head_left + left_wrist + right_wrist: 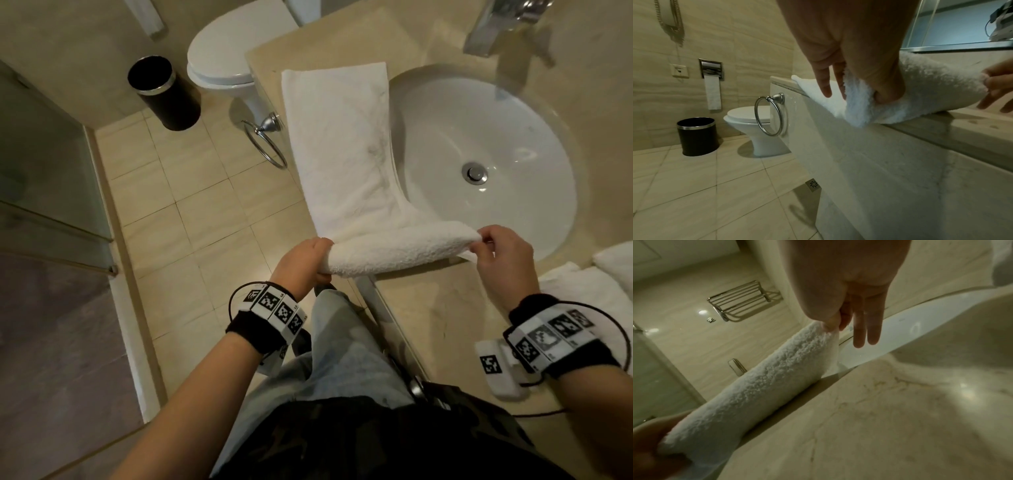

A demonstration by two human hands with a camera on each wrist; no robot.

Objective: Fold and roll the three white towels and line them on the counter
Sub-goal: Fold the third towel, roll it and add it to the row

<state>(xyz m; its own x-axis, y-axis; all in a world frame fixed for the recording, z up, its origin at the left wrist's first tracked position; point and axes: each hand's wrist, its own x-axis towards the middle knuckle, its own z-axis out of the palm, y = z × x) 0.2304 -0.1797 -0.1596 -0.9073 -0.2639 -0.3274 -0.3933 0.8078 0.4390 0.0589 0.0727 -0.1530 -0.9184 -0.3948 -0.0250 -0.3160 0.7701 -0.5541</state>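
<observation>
A long folded white towel (342, 144) lies on the beige counter (442, 315) left of the sink, its right edge over the basin rim. Its near end is turned over into a thick roll (397, 248) across the counter's front. My left hand (313, 258) grips the roll's left end (861, 104), thumb pressed into the terry. My right hand (496, 250) pinches the roll's right end (826, 335) between thumb and forefinger, the other fingers straight. More white towels (596, 284) lie at the counter's right edge, partly cut off.
A white oval sink (486, 164) with a chrome drain fills the counter's middle, a chrome faucet (496, 24) behind it. A towel ring (769, 116) hangs on the counter's side panel. A toilet (233, 51) and black bin (164, 92) stand on the tiled floor to the left.
</observation>
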